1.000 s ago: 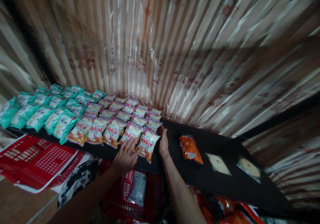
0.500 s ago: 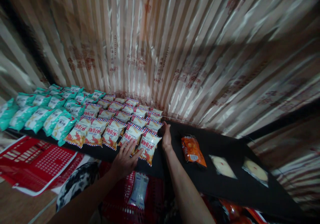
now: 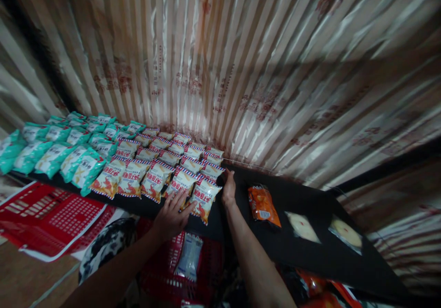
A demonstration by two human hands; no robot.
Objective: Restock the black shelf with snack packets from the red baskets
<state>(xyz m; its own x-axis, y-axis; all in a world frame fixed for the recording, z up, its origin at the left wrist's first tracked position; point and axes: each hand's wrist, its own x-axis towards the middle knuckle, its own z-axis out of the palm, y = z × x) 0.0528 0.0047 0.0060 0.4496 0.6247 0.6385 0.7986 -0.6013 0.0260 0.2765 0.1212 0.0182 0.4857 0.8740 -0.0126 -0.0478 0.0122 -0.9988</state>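
Rows of red-and-white striped snack packets (image 3: 156, 179) lie on a black shelf (image 3: 310, 253). My left hand (image 3: 171, 215) rests flat, fingers spread, on the front edge of the nearest packets. My right hand (image 3: 228, 189) lies edge-on against the right side of the packet block, fingers stretched along the end packet (image 3: 205, 198). Neither hand holds anything.
Teal snack packets (image 3: 51, 154) fill the shelf's left part. An orange packet (image 3: 262, 205) and two pale clear-wrapped items (image 3: 302, 226) (image 3: 345, 232) lie to the right. A striped curtain (image 3: 241, 69) hangs behind. Below stand red baskets (image 3: 51, 216), one holding a clear bag (image 3: 188, 260).
My right hand slid a little farther up along the right side of the packets. My left hand stayed on the front packets. The view shifted slightly.
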